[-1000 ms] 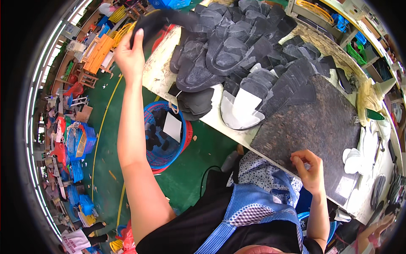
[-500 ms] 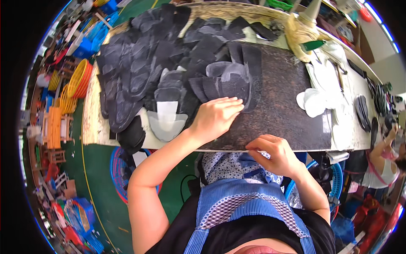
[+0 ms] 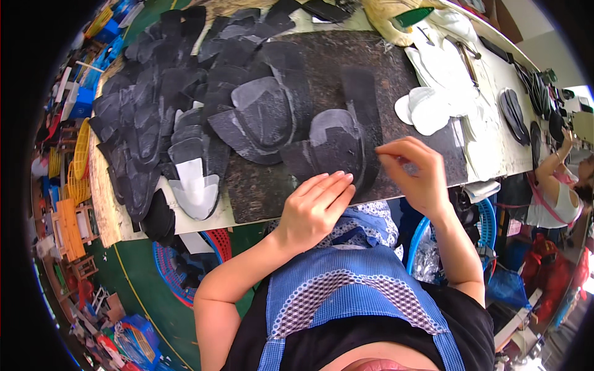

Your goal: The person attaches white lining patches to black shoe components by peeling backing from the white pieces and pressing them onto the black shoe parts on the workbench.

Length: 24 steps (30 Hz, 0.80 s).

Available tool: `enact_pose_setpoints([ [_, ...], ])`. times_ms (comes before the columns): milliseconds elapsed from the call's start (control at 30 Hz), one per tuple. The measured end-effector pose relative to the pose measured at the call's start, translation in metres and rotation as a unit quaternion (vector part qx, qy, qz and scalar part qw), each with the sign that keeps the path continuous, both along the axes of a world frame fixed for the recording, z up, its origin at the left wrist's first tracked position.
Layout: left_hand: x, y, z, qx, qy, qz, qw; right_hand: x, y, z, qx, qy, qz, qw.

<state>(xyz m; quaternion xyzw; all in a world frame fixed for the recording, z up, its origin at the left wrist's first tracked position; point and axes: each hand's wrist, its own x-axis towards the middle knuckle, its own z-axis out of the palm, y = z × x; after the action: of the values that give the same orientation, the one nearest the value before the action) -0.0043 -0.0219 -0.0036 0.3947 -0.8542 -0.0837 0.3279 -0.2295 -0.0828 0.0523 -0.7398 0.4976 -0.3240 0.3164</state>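
While a person's left hand (image 3: 314,211) lies palm down at the lower centre of the frame, its straight fingers are set close together, their tips resting on the lower edge of a black, layered, U-shaped sheet piece (image 3: 337,148) with a grey-dusted inner band. The piece lies just right of the frame's centre, its long right limb extending upward. The right hand (image 3: 422,176), right of centre, is raised beside the piece's right edge, with fingers bent and the thumb curved beneath them; whether the fingertips touch or pinch that edge cannot be told.

Both hands are over or near a dark brown, mottled rectangular board (image 3: 334,49) on a pale, long worktable (image 3: 106,216). Left of the piece lies a similar black, grey-edged, curved stack (image 3: 266,117); farther left, a broad heap of overlapping black sheet pieces (image 3: 148,111) fills the upper left. A whitish U-shaped piece (image 3: 197,196) lies near the table's front edge at left centre. White, flat, rounded pieces (image 3: 427,111) lie toward the upper right. Below the table, a blue-and-red openwork plastic basket (image 3: 164,263) stands at lower left, and a blue plastic basket (image 3: 489,226) at lower right.
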Motion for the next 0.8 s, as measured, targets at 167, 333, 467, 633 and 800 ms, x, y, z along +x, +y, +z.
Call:
enact_pose_setpoints([
  [167,-0.006,-0.002,0.002,0.02,0.009,-0.002,1.0,0.016,-0.016,-0.023,-0.141,0.182,0.089,0.969],
  [333,-0.005,0.0,0.002,0.028,0.012,-0.002,1.0,0.047,-0.022,-0.016,-0.243,0.428,0.243,0.836],
  [467,-0.008,-0.007,0.004,-0.001,0.017,-0.012,1.0,0.008,-0.071,-0.004,-0.07,0.199,0.129,0.969],
  [633,-0.012,-0.007,0.014,0.045,0.003,-0.02,0.999,-0.066,-0.012,0.013,0.23,-0.033,0.174,0.957],
  [800,-0.01,-0.027,0.0,0.144,-0.175,-0.047,0.973,-0.089,0.082,-0.036,0.256,0.414,0.341,0.805],
])
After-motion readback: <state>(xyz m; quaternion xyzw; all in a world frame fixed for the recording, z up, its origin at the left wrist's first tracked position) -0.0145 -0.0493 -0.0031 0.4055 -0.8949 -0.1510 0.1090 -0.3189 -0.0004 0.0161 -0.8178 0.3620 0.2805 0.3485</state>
